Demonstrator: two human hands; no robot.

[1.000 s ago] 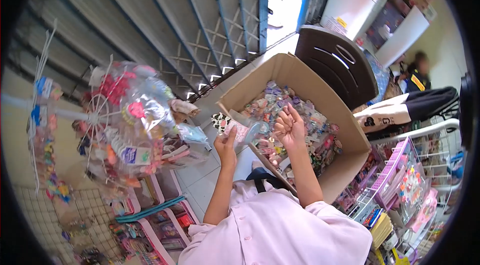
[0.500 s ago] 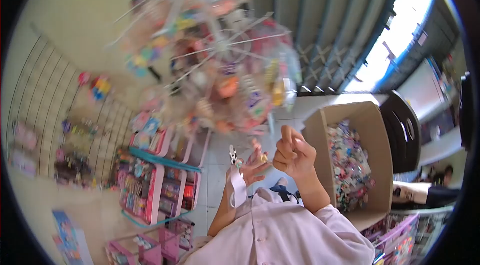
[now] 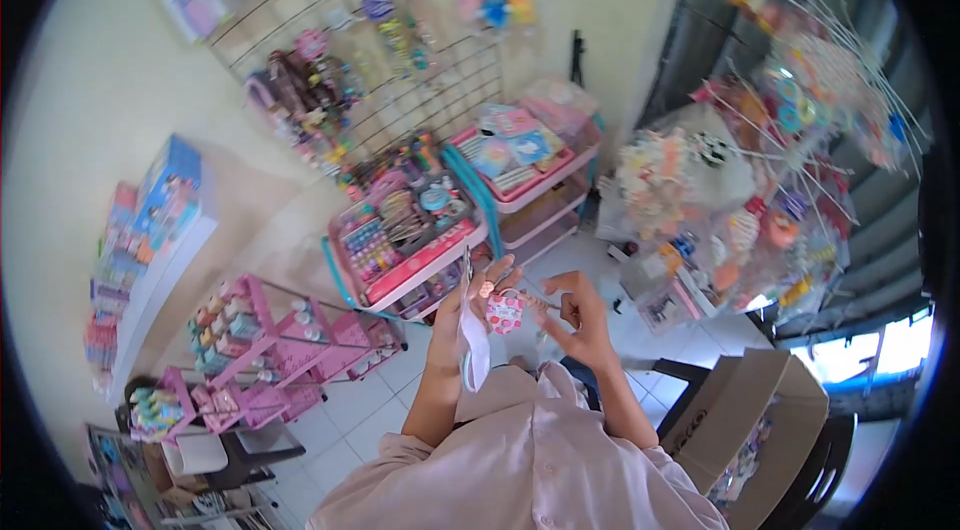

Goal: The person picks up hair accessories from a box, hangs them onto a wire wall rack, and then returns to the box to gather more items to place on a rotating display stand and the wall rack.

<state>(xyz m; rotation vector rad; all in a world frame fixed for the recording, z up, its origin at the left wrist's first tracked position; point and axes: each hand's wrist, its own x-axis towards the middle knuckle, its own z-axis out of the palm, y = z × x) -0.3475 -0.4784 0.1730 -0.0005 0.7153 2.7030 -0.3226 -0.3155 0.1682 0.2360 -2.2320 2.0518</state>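
My left hand (image 3: 480, 295) is raised in front of my shirt, fingers curled around a small pink-and-white patterned tag (image 3: 505, 313) with beaded pieces beside it. A white strap (image 3: 474, 342) hangs from this hand at the wrist. Just to the right, my right hand (image 3: 580, 322) has its thumb and fingers apart, close to a thin beaded strand (image 3: 537, 304) that extends from the tag; whether the fingers touch it is unclear.
A pink trolley (image 3: 405, 270) of small goods stands ahead-left, below a wire grid (image 3: 370, 110). Pink shelves (image 3: 310, 350) are at left. A rack of hanging trinkets (image 3: 770, 190) is at right, above a cardboard box (image 3: 735, 410).
The view has swung left, so the hanging rack and box now appear farther right. The patterned tag now shows at my left hand, and my right hand's fingers have spread from their closed pose.
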